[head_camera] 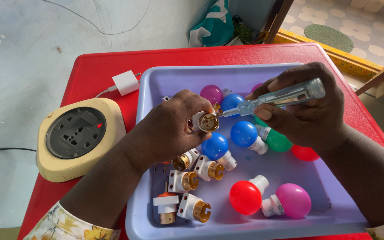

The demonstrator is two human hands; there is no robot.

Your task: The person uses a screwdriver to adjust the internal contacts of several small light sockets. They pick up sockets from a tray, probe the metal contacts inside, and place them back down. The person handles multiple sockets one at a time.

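Note:
My left hand (pixel 170 129) grips a small white bulb holder (pixel 205 121) with a brass socket, held above a lavender tray (pixel 150 89). A clear-handled tester screwdriver (pixel 281 97) is in my right hand (pixel 307 111), its tip touching the brass socket of the held holder. Under my hands the tray holds small round bulbs: blue (pixel 244 134), red (pixel 245 198), pink (pixel 293 200), magenta (pixel 211 94) and green (pixel 279 141). Several more white and brass holders (pixel 183 181) lie at the tray's near left.
The tray rests on a red table (pixel 98 66). A cream round extension socket box (pixel 74 135) with a lit red light sits to the left, a white charger plug (pixel 126 82) behind it. A teal bag (pixel 214 26) lies on the floor beyond.

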